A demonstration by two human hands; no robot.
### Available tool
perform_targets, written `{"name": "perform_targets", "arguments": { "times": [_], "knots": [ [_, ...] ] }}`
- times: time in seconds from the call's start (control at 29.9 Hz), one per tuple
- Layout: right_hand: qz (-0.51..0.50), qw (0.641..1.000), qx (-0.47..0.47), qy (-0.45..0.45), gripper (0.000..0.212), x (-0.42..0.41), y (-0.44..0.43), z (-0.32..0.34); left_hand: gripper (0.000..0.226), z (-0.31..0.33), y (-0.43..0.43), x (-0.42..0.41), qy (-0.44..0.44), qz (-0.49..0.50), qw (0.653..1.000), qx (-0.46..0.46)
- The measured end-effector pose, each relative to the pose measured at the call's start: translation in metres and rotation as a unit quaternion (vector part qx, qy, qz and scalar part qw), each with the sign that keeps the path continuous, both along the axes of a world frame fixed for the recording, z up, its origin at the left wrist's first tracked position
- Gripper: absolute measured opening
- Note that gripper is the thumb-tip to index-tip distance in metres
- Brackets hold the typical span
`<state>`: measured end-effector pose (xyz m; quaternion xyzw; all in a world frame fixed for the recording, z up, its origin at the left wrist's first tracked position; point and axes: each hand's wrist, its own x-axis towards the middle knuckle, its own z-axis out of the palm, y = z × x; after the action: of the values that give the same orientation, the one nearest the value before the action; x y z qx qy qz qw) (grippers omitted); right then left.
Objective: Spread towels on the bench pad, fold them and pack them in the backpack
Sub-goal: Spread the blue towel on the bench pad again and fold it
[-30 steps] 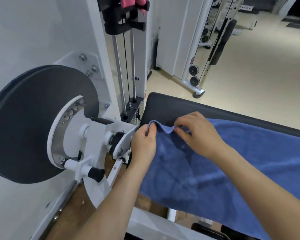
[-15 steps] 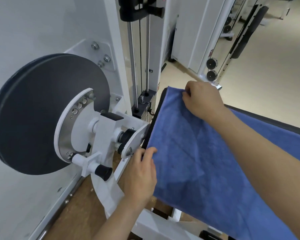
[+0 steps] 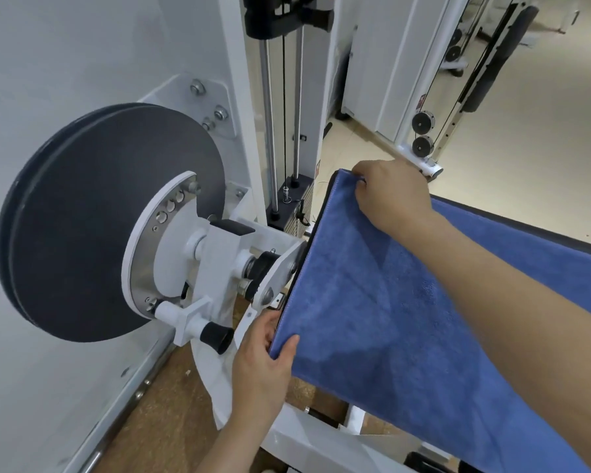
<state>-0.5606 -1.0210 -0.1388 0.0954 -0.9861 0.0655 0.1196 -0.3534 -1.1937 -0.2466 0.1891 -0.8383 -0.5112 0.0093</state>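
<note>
Left hand (image 3: 265, 353), at 6 o'clock, and right hand (image 3: 388, 196), at 2 o'clock, pinch corners of the blue towel (image 3: 406, 319). Pull it evenly taut, edge square with the bench pad (image 3: 587, 246).

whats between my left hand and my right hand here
In the head view, only the short edge of the blue towel runs between the left hand, pinching its near corner, and the right hand, gripping its far corner.
</note>
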Motion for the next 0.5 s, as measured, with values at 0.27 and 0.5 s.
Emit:
{"name": "perform_targets", "arguments": {
  "times": [0.27, 0.5],
  "knots": [
    [-0.038, 0.993, -0.088, -0.071, 0.035, 0.002, -0.017, 0.011, 0.018, -0.009, -0.002, 0.002, -0.016, 0.026, 0.999, 0.015],
    [-0.073, 0.989, -0.058, -0.114, 0.03, 0.0, -0.032, 0.018, 0.011, -0.008, -0.008, 0.002, -0.008, -0.066, 0.997, -0.046]
  ]
}}
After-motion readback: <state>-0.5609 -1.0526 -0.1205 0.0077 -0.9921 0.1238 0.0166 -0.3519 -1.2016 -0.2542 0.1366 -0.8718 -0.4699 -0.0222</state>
